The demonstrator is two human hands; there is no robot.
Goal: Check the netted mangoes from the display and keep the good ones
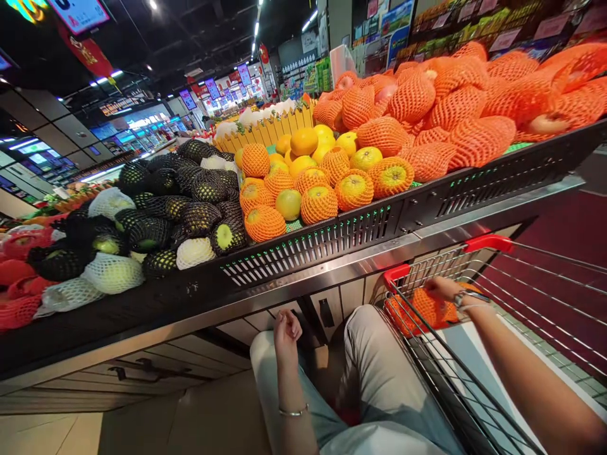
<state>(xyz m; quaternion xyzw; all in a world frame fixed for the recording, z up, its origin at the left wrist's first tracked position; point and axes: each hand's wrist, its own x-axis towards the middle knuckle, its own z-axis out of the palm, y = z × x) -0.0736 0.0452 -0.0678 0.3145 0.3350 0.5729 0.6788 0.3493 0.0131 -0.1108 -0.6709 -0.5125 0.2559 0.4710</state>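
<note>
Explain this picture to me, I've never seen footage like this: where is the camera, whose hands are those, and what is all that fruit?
There is no machine here. A person wears one camera on the head, so this single view looks forward and down at their own two bare hands. The left hand is curled shut above the thigh and holds nothing I can see. The right hand reaches into a wire shopping cart and closes over a fruit in an orange net. In front runs a shop's fruit shelf. On it lie oranges, some bare and some netted. To their left is fruit in black nets, and at the right a heap of orange-netted fruit.
</note>
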